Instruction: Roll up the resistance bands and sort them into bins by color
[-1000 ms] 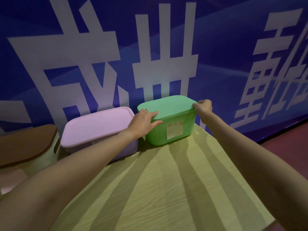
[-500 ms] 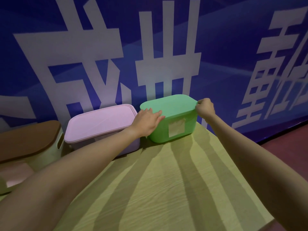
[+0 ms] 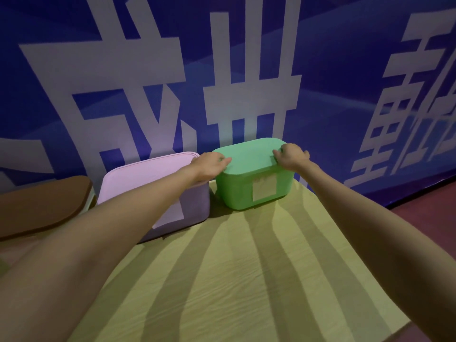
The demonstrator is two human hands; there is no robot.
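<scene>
The green plastic bin with rounded corners stands at the far edge of the pale yellow wood-grain tabletop, close to the wall. A flat green lid lies on top of it, and a pale rectangular label is stuck on its front wall. The bin sits exactly between the two hands of the person. The left hand rests on the left end of the lid, the fingers lying rather straight over the lid edge and pointing to the right. The right hand is at the right end of the lid; its grip is closed, the fingers curled over the lid edge. Both bare forearms reach from the near side over the tabletop to the bin.

Just beside the green bin, on its left, stands a pink plastic bin with a flat pink lid; the left forearm passes over its right part. I cannot tell if the two bins touch. Further left is a light-coloured bin with a brown lid, near the pink one. Behind all bins is a blue wall banner with big white characters. At the right, beyond the tabletop, dark red floor is visible. No resistance bands show.
</scene>
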